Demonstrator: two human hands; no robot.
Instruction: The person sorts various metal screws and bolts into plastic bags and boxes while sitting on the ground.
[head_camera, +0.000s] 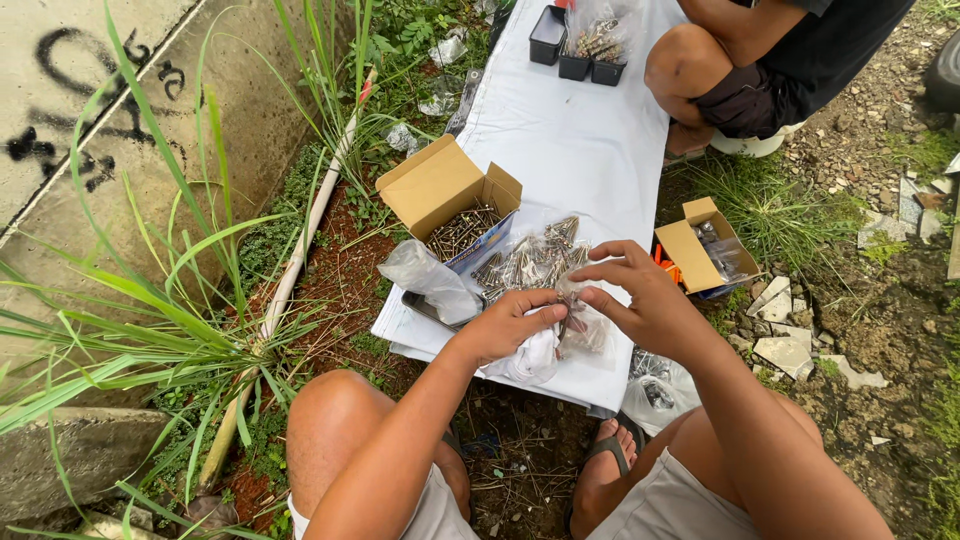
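I look down on a long white counter (570, 130) that runs from my knees toward 12 o'clock, with a grey concrete wall (90, 170) and tall grass (170, 300) at 9 o'clock. At 1 o'clock another person (760, 60) squats beside the counter, only the knees and dark clothes visible.

On the counter, at 11 o'clock from my hands, stands an open cardboard box (445, 195) filled with dark screws. Off the counter edge at 3 o'clock, a smaller open cardboard box (695, 250) sits on the ground. At the far end, at 12 o'clock, there are small black trays (575, 50) with a bag of screws on them.

Just beyond my hands, a pile of screws in clear plastic (530, 262) lies on the counter. My left hand (505, 325) is closed narrow, the fingers pinching a small clear plastic bag (565, 335) that lies at the near edge of the counter. My right hand (640, 300) is curled over the same bag from 3 o'clock, thumb and fingers close together at its top; I cannot tell if it holds a screw. The two hands nearly touch.
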